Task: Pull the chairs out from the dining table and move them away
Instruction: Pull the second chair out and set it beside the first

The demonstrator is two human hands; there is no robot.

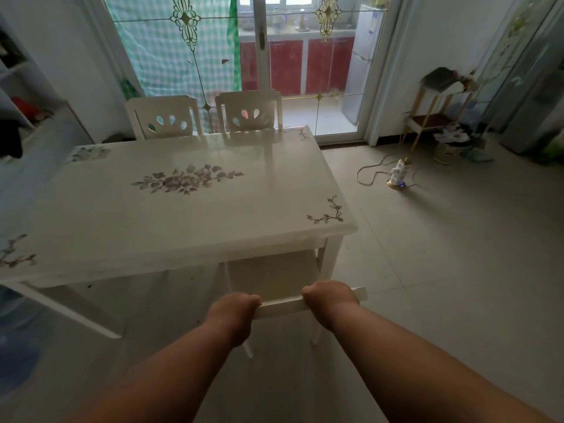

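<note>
One head-worn wide view — forward and down over the dining table (189, 215), close above both forearms.

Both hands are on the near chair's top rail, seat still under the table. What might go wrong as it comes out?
1. The near chair sits close to the table leg; a skewed pull may knock it.
2. The left hand and right hand grip only the top rail, so it could tip.
3. The power strip and cord lie on the floor to the right.
</note>
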